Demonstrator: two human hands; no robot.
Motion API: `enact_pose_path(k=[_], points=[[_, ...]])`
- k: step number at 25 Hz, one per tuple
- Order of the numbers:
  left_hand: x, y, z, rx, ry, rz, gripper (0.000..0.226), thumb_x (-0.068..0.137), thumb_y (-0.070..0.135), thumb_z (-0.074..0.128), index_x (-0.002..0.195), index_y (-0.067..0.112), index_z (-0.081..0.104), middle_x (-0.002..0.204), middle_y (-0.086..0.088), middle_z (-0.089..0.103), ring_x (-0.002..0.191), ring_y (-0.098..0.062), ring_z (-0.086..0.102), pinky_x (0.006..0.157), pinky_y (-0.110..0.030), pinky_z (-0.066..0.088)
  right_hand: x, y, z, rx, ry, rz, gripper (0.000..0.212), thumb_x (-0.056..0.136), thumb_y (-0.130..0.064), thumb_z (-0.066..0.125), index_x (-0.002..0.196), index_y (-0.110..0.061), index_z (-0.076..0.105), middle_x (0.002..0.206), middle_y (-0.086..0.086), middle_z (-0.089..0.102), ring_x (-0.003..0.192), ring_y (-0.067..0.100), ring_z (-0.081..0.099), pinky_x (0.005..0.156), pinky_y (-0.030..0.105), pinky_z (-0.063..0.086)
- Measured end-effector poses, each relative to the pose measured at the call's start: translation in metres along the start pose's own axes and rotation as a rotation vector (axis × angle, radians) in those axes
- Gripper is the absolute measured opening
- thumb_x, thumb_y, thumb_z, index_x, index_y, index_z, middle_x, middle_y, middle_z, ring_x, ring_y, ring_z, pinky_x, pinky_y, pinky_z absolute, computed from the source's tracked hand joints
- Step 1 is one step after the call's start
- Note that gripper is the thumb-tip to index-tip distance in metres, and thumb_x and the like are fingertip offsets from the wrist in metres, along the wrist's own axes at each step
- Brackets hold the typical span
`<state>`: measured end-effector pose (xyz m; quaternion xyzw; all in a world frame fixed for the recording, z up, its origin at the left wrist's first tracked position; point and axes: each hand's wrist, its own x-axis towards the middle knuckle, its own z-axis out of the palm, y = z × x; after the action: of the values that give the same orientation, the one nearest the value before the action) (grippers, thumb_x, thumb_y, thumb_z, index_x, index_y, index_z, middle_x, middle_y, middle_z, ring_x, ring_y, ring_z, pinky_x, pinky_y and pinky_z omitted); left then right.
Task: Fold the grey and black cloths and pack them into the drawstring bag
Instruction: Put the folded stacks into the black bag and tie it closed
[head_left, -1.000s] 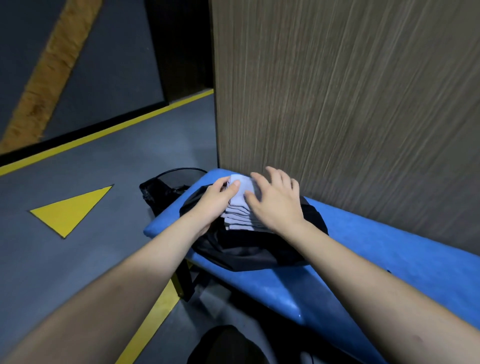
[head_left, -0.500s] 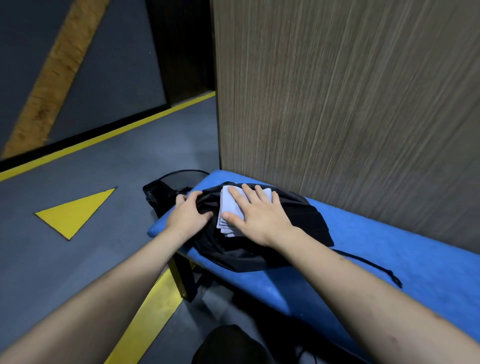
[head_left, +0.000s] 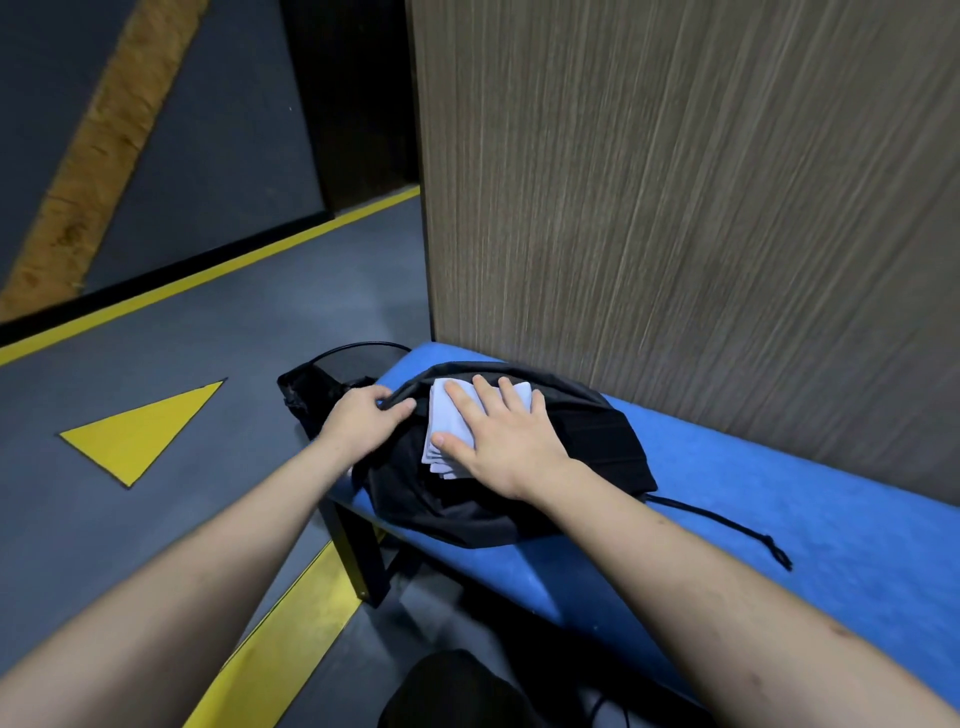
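at the left end of the blue bench, seen from the head camera, the drawstring bag lies slumped flat on the padding, close against the wood-grain panel behind the bench. its mouth faces the bench's left end, and its long axis runs along the bench, with the closed end toward the bench's right. a black cord trails from that closed end across the blue padding.

the left hand grips the bag's upper rim, fingers curled over the dark hem, apparently lifting it so the opening stays wide. the right hand lies flat, fingers straight and spread, pressing on the folded grey cloth, which sits in the bag's mouth. that flat press probably keeps the stacked folds from springing apart while the cloth is slid under the raised rim. the cloth's layered edges show at the side nearer the bench's front; its long axis looks roughly crosswise to the bench, though the hand covers much of it.

a dark pleated panel lies to the right of the hand; whether it is the folded black cloth or part of the bag, i cannot tell.

beyond the bench's left end, a black wire basket stands on the grey floor, near a yellow triangle.
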<state>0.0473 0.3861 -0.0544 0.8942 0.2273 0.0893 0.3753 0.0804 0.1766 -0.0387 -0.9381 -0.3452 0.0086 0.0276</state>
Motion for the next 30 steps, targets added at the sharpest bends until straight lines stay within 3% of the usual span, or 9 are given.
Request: enact_pose_path(k=[4, 14, 17, 21, 23, 25, 26, 27, 30], points=[[-0.003, 0.003, -0.006, -0.262, -0.089, 0.007, 0.030, 0.090, 0.040, 0.071, 0.078, 0.017, 0.054, 0.074, -0.001, 0.057, 0.071, -0.017, 0.054, 0.069, -0.032, 0.040, 0.000, -0.002, 0.000, -0.010, -0.010, -0.003, 0.074, 0.095, -0.072, 0.013, 0.157, -0.037, -0.006, 0.168, 0.003, -0.001, 0.153, 0.032, -0.002, 0.118, 0.061, 0.004], [-0.004, 0.044, -0.034, -0.058, 0.049, 0.292, 0.036, 0.094, 0.036, 0.067, 0.073, 0.016, 0.046, 0.066, 0.002, 0.044, 0.060, -0.014, 0.038, 0.060, -0.032, 0.031, 0.000, -0.006, -0.001, -0.028, -0.005, 0.009, 0.074, 0.095, -0.072, 0.012, 0.157, -0.035, -0.006, 0.168, 0.005, -0.003, 0.153, 0.034, -0.002, 0.118, 0.062, 0.004], [-0.010, 0.047, -0.035, -0.145, 0.082, 0.350, 0.013, 0.094, 0.031, 0.068, 0.100, 0.022, 0.060, 0.066, 0.001, 0.039, 0.057, -0.009, 0.034, 0.059, -0.027, 0.031, -0.002, -0.007, -0.001, -0.032, -0.003, 0.016, 0.075, 0.094, -0.072, 0.011, 0.157, -0.035, -0.006, 0.168, 0.004, -0.005, 0.152, 0.034, 0.001, 0.117, 0.062, 0.006], [-0.019, 0.051, -0.043, -0.164, 0.051, 0.450, 0.058, 0.098, 0.017, 0.063, 0.147, 0.043, 0.046, 0.071, 0.002, 0.044, 0.062, -0.008, 0.043, 0.067, -0.014, 0.039, -0.002, -0.008, 0.000, -0.038, 0.017, 0.023, 0.076, 0.094, -0.072, 0.013, 0.158, -0.034, -0.001, 0.167, 0.006, 0.001, 0.150, 0.036, 0.011, 0.115, 0.063, 0.013], [-0.020, 0.055, -0.043, -0.202, 0.091, 0.467, 0.053, 0.100, 0.011, 0.060, 0.146, 0.034, 0.051, 0.099, -0.007, 0.071, 0.091, -0.016, 0.061, 0.088, -0.023, 0.046, -0.003, -0.009, 0.001, -0.081, 0.066, 0.022, 0.075, 0.096, -0.070, 0.016, 0.158, -0.031, 0.006, 0.162, 0.009, 0.012, 0.141, 0.037, 0.027, 0.110, 0.061, 0.022], [-0.019, 0.056, -0.039, -0.248, 0.156, 0.446, 0.043, 0.100, 0.010, 0.058, 0.136, 0.034, 0.061, 0.126, -0.005, 0.054, 0.090, -0.017, 0.061, 0.087, -0.033, 0.047, -0.004, -0.010, 0.002, -0.116, 0.113, 0.024, 0.074, 0.097, -0.069, 0.019, 0.158, -0.028, 0.013, 0.154, 0.009, 0.024, 0.129, 0.037, 0.039, 0.105, 0.059, 0.028], [-0.017, 0.056, -0.037, -0.286, 0.178, 0.423, 0.039, 0.100, 0.011, 0.058, 0.127, 0.037, 0.065, 0.080, 0.009, 0.038, 0.071, -0.013, 0.056, 0.076, -0.033, 0.045, -0.005, -0.010, 0.002, -0.117, 0.121, 0.030, 0.073, 0.097, -0.068, 0.020, 0.157, -0.027, 0.015, 0.151, 0.009, 0.029, 0.126, 0.037, 0.042, 0.103, 0.058, 0.029], [-0.013, 0.054, -0.037, -0.350, 0.192, 0.394, 0.036, 0.099, 0.012, 0.059, 0.118, 0.041, 0.068, 0.070, -0.005, 0.046, 0.061, -0.010, 0.045, 0.068, -0.032, 0.040, -0.004, -0.009, 0.001, -0.107, 0.117, 0.040, 0.073, 0.097, -0.068, 0.021, 0.157, -0.027, 0.016, 0.149, 0.008, 0.031, 0.124, 0.037, 0.043, 0.102, 0.058, 0.030], [-0.010, 0.046, -0.041, -0.651, 0.147, 0.325, 0.028, 0.098, 0.015, 0.063, 0.108, 0.039, 0.074, 0.077, -0.009, 0.040, 0.072, -0.024, 0.038, 0.071, -0.034, 0.036, -0.001, -0.007, -0.001, -0.073, 0.083, 0.086, 0.071, 0.097, -0.068, 0.020, 0.156, -0.027, 0.018, 0.146, 0.008, 0.034, 0.123, 0.037, 0.045, 0.104, 0.058, 0.031]])
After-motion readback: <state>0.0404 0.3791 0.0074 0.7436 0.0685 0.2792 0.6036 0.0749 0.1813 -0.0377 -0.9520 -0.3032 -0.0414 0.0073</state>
